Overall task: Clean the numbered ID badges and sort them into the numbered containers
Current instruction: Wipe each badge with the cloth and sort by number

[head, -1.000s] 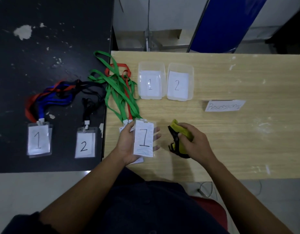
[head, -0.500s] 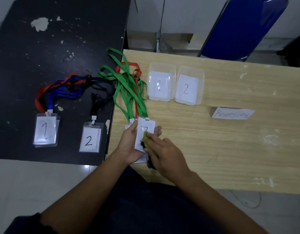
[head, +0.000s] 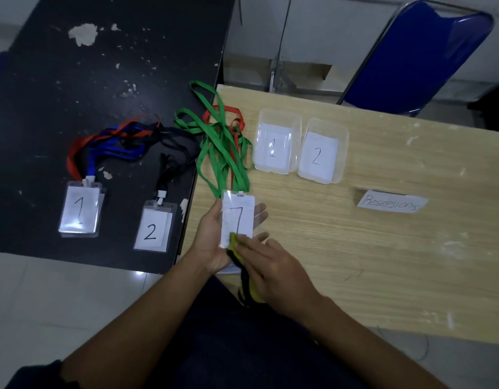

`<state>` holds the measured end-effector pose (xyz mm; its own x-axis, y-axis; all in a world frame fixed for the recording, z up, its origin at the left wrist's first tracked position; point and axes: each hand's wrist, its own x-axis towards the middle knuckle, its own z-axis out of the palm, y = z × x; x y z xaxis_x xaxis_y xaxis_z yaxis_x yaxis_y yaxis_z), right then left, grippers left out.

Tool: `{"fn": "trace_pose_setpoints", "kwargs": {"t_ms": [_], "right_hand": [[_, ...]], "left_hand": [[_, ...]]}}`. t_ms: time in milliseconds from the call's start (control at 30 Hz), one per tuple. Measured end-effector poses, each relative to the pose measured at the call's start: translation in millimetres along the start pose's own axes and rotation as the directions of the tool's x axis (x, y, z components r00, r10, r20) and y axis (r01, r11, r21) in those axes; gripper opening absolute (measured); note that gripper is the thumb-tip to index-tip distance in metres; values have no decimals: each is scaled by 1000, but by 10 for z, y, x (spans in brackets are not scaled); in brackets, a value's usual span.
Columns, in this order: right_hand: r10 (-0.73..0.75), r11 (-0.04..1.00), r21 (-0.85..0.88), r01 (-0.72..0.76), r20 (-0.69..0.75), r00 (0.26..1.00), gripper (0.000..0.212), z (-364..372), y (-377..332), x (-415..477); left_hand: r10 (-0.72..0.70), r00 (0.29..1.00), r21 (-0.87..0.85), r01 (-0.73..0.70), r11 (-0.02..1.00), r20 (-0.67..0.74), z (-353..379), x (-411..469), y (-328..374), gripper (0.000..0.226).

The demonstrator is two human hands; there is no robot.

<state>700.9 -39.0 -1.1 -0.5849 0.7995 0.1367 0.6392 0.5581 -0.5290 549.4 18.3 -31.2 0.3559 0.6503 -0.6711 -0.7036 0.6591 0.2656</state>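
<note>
Three clear-sleeved paper ID badges: first "1" badge (head: 79, 210) and "2" badge (head: 153, 230) left of the pale wooden tabletop (head: 383, 262), second "1" badge (head: 237, 217) over its left edge. On it, two clear plastic containers, container "1" (head: 276, 147) and container "2" (head: 322, 153); one white paper sign (head: 391, 204); one yellow-and-black cloth (head: 233, 240).

container 1 (head: 276, 144) left of container 2 (head: 322, 153)
</note>
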Motion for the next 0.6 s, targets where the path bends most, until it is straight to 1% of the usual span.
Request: {"fn": "trace_pose_setpoints", "kwargs": {"t_ms": [33,100,133,167,267,300,333,433,467,600], "right_hand": [[39,999,-27,-39,0,999,43,-47,56,27],[141,986,-77,-145,-58,988,40,-113,164,88],[159,983,-81,-165,-80,984,38,-123,178,101],[132,987,-78,-138,-78,988,38,-118,164,93],[-80,992,-90,84,39,996,39,-84,97,-29],[-106,989,-99,111,58,993,39,-99,117,-45],[-81,990,-109,86,54,995,40,-120,161,-29],[108,988,-105,-111,-30,994,36,-137,261,81],[127,989,-77,-130,-44,991,33,-110,228,98],[7,998,66,-6,-20,1000,27,-20,15,56]], "left_hand": [[6,1000,-5,-6,1000,-2,-5,-8,-4,66],[17,1000,-18,-17,1000,-8,-8,-10,-5,65],[21,1000,-25,-22,999,-7,0,-8,2,66],[28,1000,-30,-28,999,-2,14,-5,13,68],[33,999,-5,-33,999,8,44,-5,55,70],[27,1000,-4,-27,1000,6,43,-9,64,69],[24,1000,-19,-24,1000,0,40,-9,70,69],[28,999,-50,-29,998,-24,43,-7,75,69],[25,999,-44,-27,999,-29,60,-3,75,68],[14,1000,-26,-14,1000,-28,123,-38,94,63]]}}
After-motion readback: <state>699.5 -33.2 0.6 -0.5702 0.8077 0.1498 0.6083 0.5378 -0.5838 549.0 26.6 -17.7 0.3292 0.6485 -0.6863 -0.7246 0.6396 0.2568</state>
